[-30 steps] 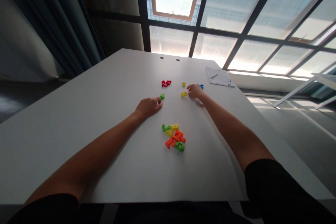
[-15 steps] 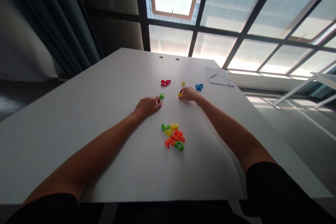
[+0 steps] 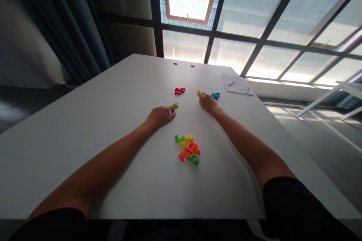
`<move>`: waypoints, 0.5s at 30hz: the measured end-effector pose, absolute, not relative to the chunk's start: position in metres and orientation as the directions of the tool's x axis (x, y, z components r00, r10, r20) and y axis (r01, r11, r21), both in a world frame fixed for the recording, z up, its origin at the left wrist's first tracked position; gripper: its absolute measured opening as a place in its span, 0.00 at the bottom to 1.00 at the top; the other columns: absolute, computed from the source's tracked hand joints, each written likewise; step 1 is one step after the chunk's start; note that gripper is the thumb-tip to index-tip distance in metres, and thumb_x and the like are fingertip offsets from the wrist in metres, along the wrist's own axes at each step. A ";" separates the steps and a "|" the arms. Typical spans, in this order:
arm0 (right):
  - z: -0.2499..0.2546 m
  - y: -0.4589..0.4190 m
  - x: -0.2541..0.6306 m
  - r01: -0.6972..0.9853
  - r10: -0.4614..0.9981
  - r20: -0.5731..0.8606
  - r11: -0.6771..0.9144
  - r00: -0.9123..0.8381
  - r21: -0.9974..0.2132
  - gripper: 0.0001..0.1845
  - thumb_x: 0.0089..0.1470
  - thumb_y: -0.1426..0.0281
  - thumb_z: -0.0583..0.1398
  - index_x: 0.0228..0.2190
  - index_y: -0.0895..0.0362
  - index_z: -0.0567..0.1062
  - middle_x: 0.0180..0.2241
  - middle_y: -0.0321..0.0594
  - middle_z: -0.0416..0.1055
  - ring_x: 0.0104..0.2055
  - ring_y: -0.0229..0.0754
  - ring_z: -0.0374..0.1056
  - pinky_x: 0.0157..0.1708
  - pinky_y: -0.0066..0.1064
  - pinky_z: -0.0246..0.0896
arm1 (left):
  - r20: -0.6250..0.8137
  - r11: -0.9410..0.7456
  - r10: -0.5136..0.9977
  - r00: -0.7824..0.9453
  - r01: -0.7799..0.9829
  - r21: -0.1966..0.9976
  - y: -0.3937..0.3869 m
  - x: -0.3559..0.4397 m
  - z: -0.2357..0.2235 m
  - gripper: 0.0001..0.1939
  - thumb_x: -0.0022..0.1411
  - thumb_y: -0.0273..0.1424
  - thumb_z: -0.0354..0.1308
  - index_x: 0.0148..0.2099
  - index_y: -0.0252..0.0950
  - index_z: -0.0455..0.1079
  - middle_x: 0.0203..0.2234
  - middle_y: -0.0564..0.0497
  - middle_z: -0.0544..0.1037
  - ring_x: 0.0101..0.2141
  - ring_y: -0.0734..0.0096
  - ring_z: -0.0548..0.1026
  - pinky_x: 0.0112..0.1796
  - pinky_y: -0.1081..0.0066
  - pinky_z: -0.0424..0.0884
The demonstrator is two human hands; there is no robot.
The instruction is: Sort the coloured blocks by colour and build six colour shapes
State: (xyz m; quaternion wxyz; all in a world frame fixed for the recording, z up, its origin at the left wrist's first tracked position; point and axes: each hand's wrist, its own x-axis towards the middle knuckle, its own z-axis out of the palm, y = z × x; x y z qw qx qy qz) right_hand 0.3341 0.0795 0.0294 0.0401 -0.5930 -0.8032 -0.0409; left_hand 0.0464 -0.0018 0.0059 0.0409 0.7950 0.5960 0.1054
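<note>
My right hand (image 3: 207, 102) reaches over the far middle of the table, fingers pinched on a small yellow plastic piece (image 3: 199, 101) that is mostly covered by them. Just beyond the fingertips lies another yellow piece (image 3: 198, 92). My left hand (image 3: 161, 116) rests on the table with curled fingers, its tips against or right beside a small green block (image 3: 175, 104); nothing shows between finger and thumb. Nearer to me is a loose pile of letter-like plastic pieces: orange pieces (image 3: 190, 150), a green piece (image 3: 194, 159) and yellow pieces (image 3: 188, 138) among them.
A cluster of red pieces (image 3: 180, 91) lies beyond my left hand. Blue pieces (image 3: 215, 96) sit to the right of my right hand. Paper sheets (image 3: 237, 84) with pens are at the white table's (image 3: 127, 90) far right. Windows stand behind.
My right hand first moved left from beside the blue pieces to the nearer yellow piece. It then shifted slightly away from me and right, bringing that piece close to the other yellow one. My left hand stayed.
</note>
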 end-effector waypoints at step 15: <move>0.028 0.094 0.349 0.974 0.974 0.016 0.225 -0.225 0.007 0.21 0.72 0.73 0.60 0.62 0.62 0.80 0.60 0.61 0.82 0.62 0.57 0.79 0.63 0.39 0.67 | 0.126 -0.282 0.957 0.261 0.939 0.196 -0.001 0.045 0.004 0.18 0.75 0.46 0.55 0.52 0.44 0.81 0.40 0.45 0.89 0.42 0.50 0.87 0.43 0.62 0.78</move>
